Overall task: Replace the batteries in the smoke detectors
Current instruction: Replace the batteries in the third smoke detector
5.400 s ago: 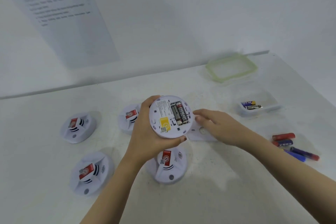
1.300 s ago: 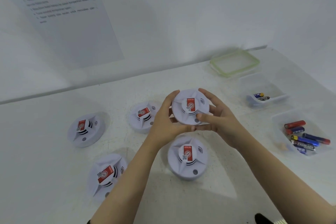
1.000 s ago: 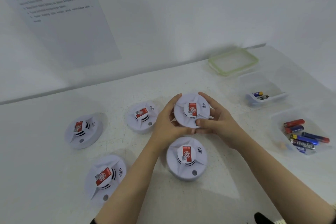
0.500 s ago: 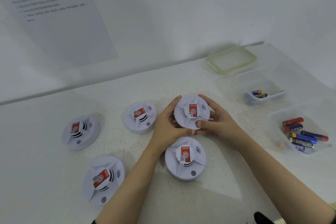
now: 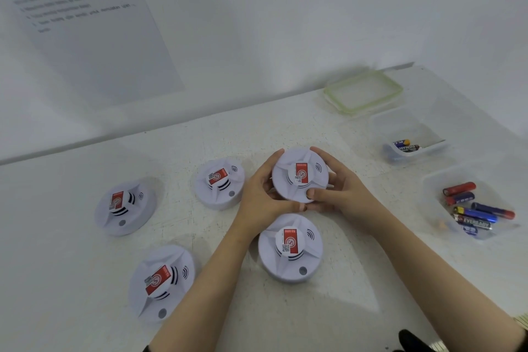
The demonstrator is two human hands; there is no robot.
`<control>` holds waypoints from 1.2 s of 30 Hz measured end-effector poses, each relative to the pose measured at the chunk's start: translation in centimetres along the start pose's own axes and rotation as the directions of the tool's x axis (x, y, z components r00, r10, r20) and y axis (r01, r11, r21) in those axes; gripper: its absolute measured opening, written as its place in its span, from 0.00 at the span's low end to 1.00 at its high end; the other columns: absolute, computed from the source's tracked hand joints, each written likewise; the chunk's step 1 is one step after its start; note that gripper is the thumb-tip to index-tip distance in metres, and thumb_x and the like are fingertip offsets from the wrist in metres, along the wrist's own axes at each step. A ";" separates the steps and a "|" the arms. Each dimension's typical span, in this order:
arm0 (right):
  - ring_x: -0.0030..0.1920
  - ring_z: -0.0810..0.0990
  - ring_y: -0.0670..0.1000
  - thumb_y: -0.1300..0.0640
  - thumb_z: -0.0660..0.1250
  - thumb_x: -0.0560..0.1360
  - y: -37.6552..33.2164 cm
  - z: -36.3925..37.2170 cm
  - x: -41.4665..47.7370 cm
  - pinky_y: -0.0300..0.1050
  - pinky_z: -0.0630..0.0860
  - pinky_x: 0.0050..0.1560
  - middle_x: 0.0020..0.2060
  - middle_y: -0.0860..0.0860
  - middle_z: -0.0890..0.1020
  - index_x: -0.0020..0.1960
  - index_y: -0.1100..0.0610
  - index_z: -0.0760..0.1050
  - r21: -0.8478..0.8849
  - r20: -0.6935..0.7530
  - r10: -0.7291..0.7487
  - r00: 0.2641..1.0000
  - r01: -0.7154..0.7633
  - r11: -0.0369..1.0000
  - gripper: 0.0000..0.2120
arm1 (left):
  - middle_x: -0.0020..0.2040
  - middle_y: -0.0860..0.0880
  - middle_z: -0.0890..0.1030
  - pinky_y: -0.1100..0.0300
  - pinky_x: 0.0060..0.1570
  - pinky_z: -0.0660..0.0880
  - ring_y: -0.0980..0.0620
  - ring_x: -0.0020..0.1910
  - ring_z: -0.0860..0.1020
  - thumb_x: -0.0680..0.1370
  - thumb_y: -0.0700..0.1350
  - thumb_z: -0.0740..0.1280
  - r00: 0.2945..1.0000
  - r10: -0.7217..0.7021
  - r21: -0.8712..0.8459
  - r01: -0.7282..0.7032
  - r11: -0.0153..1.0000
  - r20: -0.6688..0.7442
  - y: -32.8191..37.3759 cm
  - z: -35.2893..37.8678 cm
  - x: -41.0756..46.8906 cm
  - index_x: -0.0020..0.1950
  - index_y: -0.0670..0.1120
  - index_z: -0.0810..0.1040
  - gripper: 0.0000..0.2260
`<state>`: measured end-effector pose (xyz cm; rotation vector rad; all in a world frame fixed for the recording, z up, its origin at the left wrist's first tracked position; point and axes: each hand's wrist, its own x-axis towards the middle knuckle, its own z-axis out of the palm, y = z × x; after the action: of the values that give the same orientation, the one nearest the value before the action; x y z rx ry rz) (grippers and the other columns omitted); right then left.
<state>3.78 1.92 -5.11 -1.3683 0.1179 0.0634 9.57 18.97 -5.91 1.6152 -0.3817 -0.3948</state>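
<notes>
"EVEREADY" legible on battery (image 5: 474, 222) in near tub (image 5: 428, 183); same brand, fainter, on battery (image 5: 409, 148) in far tub (image 5: 377, 123). Wall sheet (image 5: 85, 23) text unreadable.

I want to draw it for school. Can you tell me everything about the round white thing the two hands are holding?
The smoke detector is a round disc of smooth white plastic, face up, with raised ribs fanning from a middle cap. A red label sits on that cap, curved lines are printed beside it, and dark slots show under its edge. It looks closed. The left hand grips its left rim, the right hand its right rim, thumb on the near edge. It sits above another one, right of a third.
</notes>
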 end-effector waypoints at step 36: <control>0.59 0.79 0.52 0.72 0.69 0.70 0.3 0.0 0.0 0.48 0.79 0.54 0.60 0.51 0.79 0.71 0.43 0.64 -0.122 -0.049 -0.040 0.998 0.033 0.992 0.38 | 0.61 0.52 0.80 0.57 0.51 0.80 0.57 0.58 0.80 0.63 0.25 0.76 1.000 -0.010 -0.007 0.010 1.000 0.019 0.2 -0.2 0.2 0.71 0.50 0.68 0.41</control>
<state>3.70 1.95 -5.37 -1.4933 0.1340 0.0045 9.82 19.08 -5.65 1.6078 -0.3870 -0.4190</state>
